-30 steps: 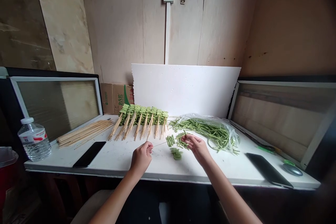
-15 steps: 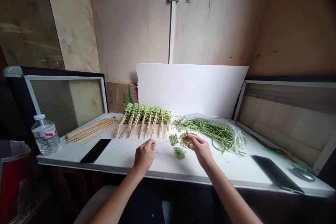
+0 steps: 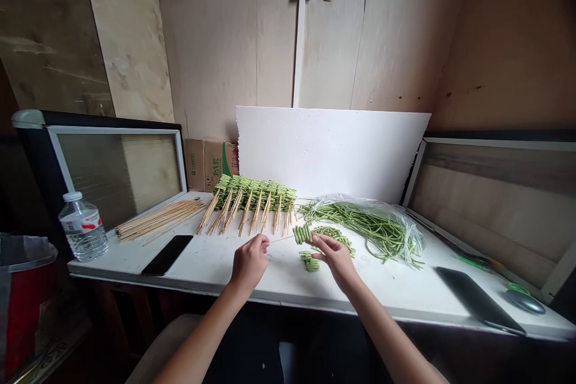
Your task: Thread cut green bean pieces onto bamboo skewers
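Note:
My left hand [image 3: 249, 261] is closed around the blunt end of a thin bamboo skewer [image 3: 281, 238], which points to the right. Several short green bean pieces [image 3: 302, 234] sit side by side on its far part. At the skewer's tip, my right hand [image 3: 336, 257] pinches a bean piece against the row; its fingertips partly hide it. Just below lie threaded bean pieces [image 3: 310, 262] on the table. Behind my right hand is a loose pile of cut bean pieces [image 3: 337, 234], partly covered by the fingers.
Stacked bean skewers [image 3: 256, 191] stand at the back, sticks toward me. Bare skewers [image 3: 159, 220] lie left, near a black phone [image 3: 167, 255] and a water bottle [image 3: 83, 228]. Long beans [image 3: 369, 225] in a plastic bag lie right, with a dark tablet-like slab [image 3: 477, 299] beyond.
My right hand has moved left and down, bringing a bean piece from beyond the skewer's tip to the threaded row. My left hand keeps its hold. The view has shifted slightly.

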### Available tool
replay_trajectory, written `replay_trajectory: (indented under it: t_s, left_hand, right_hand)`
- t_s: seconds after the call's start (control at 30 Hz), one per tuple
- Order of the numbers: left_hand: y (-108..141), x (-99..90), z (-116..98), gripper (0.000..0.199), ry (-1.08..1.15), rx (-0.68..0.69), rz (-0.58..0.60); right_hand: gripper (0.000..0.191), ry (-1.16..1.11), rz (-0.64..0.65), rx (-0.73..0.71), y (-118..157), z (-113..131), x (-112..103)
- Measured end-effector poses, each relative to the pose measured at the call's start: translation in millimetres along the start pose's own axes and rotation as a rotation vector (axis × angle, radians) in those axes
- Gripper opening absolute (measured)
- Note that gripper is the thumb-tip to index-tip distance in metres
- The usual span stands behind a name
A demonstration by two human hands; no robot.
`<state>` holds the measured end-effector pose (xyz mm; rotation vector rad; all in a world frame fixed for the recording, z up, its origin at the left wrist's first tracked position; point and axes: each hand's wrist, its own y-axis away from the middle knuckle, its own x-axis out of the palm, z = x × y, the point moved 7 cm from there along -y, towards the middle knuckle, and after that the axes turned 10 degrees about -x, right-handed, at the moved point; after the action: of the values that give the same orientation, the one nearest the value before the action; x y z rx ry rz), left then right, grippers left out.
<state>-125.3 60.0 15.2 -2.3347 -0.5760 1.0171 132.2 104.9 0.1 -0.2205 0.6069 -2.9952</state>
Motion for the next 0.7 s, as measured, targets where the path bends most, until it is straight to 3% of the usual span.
replay_trajectory:
  t_s: [0.2, 0.3, 0.43, 0.7]
  left_hand:
    - [-8.0, -1.7, 20.9, 0.024, 0.020, -0.159, 0.006]
    - [-8.2, 1.0, 24.0, 0.022, 0.027, -0.175, 0.020]
    - [-7.3, 3.8, 22.9, 0.020, 0.026, -0.177, 0.037]
    - [-5.9, 7.6, 22.6, 0.020, 0.032, -0.137, 0.050]
  right_hand:
    - [0.022, 0.848, 0.230, -0.336, -7.3, 0.4, -18.1]
    - [0.022, 1.084, 0.312, -0.354, -6.2, -13.4, -22.3]
    - [0.025, 1.083, 0.355, -0.339, -4.7, -25.0, -24.2]
    - [0.017, 0.908, 0.323, -0.416, -9.8, -26.0, -29.0]
